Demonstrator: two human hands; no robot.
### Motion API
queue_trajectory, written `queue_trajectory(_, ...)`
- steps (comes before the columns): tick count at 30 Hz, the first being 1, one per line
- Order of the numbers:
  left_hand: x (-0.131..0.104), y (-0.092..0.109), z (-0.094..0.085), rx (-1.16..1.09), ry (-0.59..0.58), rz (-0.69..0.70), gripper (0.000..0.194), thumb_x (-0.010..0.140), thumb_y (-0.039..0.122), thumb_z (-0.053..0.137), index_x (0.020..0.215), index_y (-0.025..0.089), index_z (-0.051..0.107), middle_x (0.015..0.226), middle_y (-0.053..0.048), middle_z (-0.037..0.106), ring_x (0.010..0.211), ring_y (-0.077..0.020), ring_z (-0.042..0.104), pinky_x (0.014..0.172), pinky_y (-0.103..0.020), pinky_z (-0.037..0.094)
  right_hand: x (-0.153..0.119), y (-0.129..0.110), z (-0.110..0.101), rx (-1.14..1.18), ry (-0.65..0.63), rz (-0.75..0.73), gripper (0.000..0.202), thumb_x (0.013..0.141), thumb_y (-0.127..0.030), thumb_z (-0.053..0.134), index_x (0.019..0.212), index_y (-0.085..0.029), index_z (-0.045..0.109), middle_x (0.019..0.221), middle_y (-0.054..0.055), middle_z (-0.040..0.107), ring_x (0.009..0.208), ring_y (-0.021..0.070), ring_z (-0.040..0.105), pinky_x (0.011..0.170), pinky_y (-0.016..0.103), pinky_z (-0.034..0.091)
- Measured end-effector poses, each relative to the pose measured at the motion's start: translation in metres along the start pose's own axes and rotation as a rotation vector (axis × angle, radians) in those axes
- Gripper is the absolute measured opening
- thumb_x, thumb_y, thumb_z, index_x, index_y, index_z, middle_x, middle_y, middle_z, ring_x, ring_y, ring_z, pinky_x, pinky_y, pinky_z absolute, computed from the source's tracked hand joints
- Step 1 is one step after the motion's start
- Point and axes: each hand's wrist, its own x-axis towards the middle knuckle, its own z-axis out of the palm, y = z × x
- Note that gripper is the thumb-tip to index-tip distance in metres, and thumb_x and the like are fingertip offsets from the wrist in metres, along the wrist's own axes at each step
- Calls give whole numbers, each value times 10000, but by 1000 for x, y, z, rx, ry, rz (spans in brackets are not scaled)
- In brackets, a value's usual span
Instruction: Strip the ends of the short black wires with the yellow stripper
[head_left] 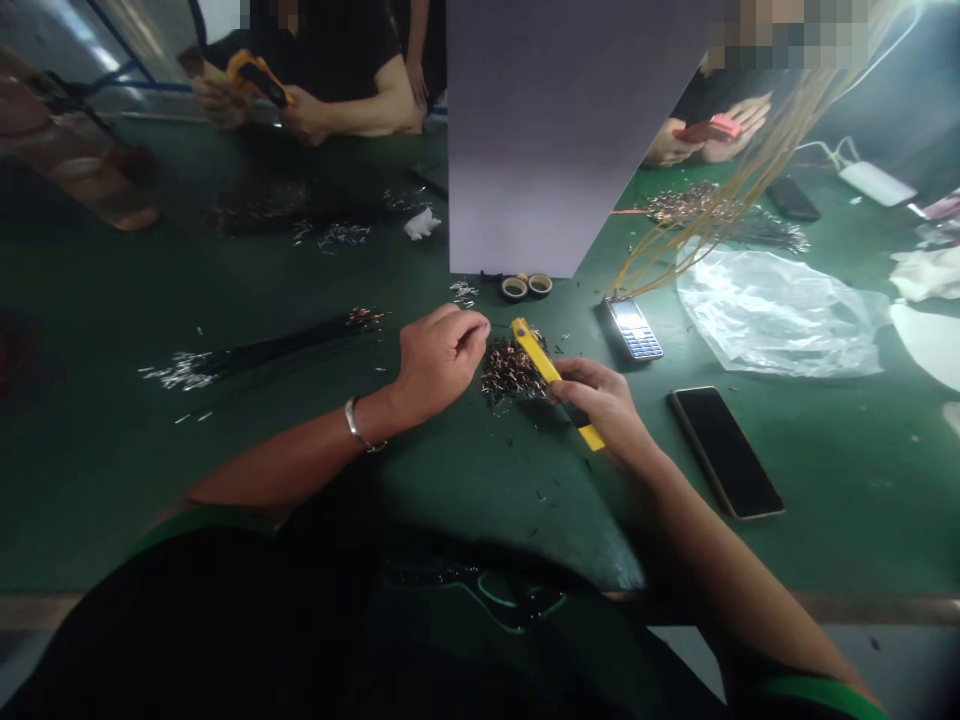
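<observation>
My left hand is closed in a pinch, its fingertips near the head of a yellow tool. A thin dark strand, apparently a wire, shows at the fingertips, but most of it is hidden. My right hand is wrapped round a narrow yellow-and-black hand tool, tilted with its head up and left; its exact kind is unclear. Beneath the tool lies a heap of short black wires with copper-coloured ends. Left of my left hand, a bundle of long black wires rests on the green table.
Two tape rolls sit before a pale upright panel. On the right are a keypad phone, a smartphone and a clear plastic bag. Across the table, co-workers' hands hold a yellow tool and a red tool.
</observation>
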Motion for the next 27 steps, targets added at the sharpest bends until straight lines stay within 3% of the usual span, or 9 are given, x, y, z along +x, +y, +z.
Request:
queue_trajectory(3, 0, -1, 0, -4, 2, -27, 130, 874, 160, 591, 763, 196, 649, 663, 14, 616, 602, -111, 531, 574, -261, 393, -8, -10, 4, 225, -74, 28, 261, 694, -338, 660, 911, -193, 664, 781, 28, 662, 658, 171, 582, 620, 315, 477)
queue_trajectory(7, -2, -1, 3, -13, -11, -36, 136, 860, 143, 595, 739, 200, 622, 652, 16, 612, 590, -111, 512, 556, -265, 374, -17, -17, 14, 310, -159, -47, 274, 683, -295, 613, 943, -209, 638, 933, 59, 670, 762, 198, 608, 711, 349, 522)
queue_trajectory(15, -8, 1, 10, -21, -44, -73, 143, 846, 132, 576, 723, 186, 625, 659, 14, 620, 602, -110, 527, 580, -260, 388, -21, -3, 22, 314, -173, -124, 374, 642, -200, 613, 1014, -229, 629, 960, 44, 681, 886, 235, 641, 879, 414, 522)
queue_trajectory(18, -9, 1, 11, -33, -46, -73, 151, 843, 123, 569, 714, 185, 618, 647, 15, 612, 592, -108, 518, 580, -261, 386, -22, 0, 23, 259, -130, -140, 351, 660, -198, 638, 1009, -235, 640, 959, 32, 685, 888, 226, 639, 877, 401, 516)
queue_trajectory(22, -10, 2, 11, -22, -33, -65, 152, 843, 129, 573, 708, 191, 605, 634, 19, 595, 584, -109, 499, 573, -263, 377, -23, 0, 24, 236, -175, -96, 365, 655, -189, 652, 1018, -222, 636, 947, 37, 700, 854, 218, 649, 847, 401, 526)
queue_trajectory(27, -13, 4, 14, -10, 40, 39, 178, 829, 93, 569, 673, 179, 578, 598, 30, 547, 547, -92, 449, 540, -255, 330, -24, -2, 26, 270, -200, -29, 402, 628, -160, 667, 1027, -205, 647, 925, 34, 712, 837, 205, 658, 851, 396, 533)
